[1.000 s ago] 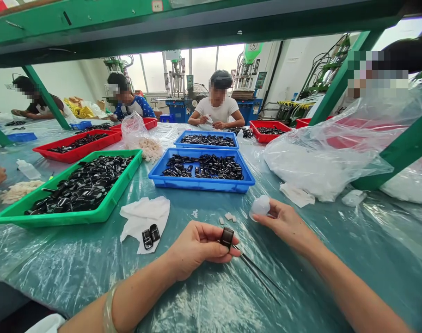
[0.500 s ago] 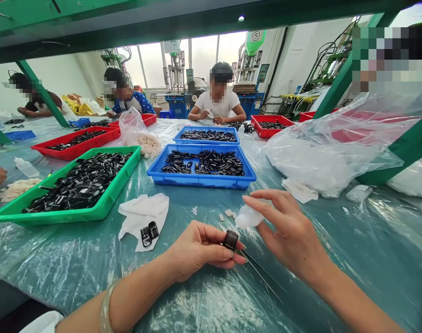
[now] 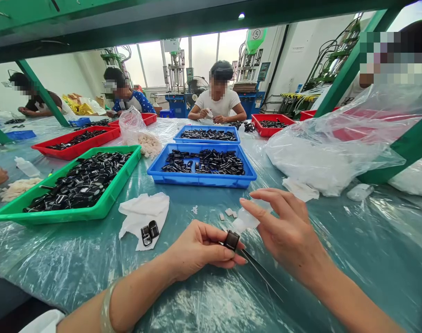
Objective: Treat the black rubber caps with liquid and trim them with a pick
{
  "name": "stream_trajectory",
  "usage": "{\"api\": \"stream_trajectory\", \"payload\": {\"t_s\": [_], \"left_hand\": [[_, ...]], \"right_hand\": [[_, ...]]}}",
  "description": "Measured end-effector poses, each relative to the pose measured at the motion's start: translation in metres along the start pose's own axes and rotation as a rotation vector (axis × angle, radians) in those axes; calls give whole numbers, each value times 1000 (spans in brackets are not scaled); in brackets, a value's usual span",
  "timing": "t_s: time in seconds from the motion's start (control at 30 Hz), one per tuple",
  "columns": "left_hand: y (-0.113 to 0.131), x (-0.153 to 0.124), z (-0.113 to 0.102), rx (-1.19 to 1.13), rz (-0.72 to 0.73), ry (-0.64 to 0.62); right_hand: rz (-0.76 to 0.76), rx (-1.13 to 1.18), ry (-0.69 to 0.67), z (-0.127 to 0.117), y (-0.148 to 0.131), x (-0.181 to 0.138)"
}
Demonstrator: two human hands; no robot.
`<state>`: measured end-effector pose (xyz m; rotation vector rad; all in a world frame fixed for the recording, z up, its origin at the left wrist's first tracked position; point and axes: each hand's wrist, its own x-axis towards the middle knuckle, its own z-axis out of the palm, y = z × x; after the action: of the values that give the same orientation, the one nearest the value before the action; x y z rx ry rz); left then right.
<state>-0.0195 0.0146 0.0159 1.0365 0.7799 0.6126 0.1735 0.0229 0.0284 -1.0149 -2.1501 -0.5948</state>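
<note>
My left hand (image 3: 211, 247) pinches a small glossy black plastic piece (image 3: 231, 240) between thumb and fingers. Thin metal tweezers (image 3: 262, 272) stick out below that hand toward the lower right; whether the fingers grip them is hidden. In my right hand (image 3: 287, 231) is a small translucent white squeeze bottle (image 3: 246, 219), tilted with its narrow end near the top of the black piece. The index finger is stretched out, and part of the bottle is behind the fingers. Two black pieces (image 3: 149, 232) lie on a white tissue (image 3: 151, 203) to the left.
A green tray (image 3: 103, 210) and a blue tray (image 3: 200, 179) hold many black pieces. Small white bits (image 3: 229, 212) lie behind my left hand. A clear plastic bag (image 3: 328, 162) bulges at right. Green frame bars (image 3: 197, 23) cross overhead. Co-workers sit across the table.
My right hand and the squeeze bottle have shifted slightly left, closer to the black piece. The left hand stays almost still, holding the piece.
</note>
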Motion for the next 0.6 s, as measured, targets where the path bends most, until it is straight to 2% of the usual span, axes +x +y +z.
{"api": "stream_trajectory", "payload": {"t_s": [0.6], "left_hand": [[-1,1,0,1,-8,-9]], "right_hand": [[-38,10,52,0,-3,1]]}}
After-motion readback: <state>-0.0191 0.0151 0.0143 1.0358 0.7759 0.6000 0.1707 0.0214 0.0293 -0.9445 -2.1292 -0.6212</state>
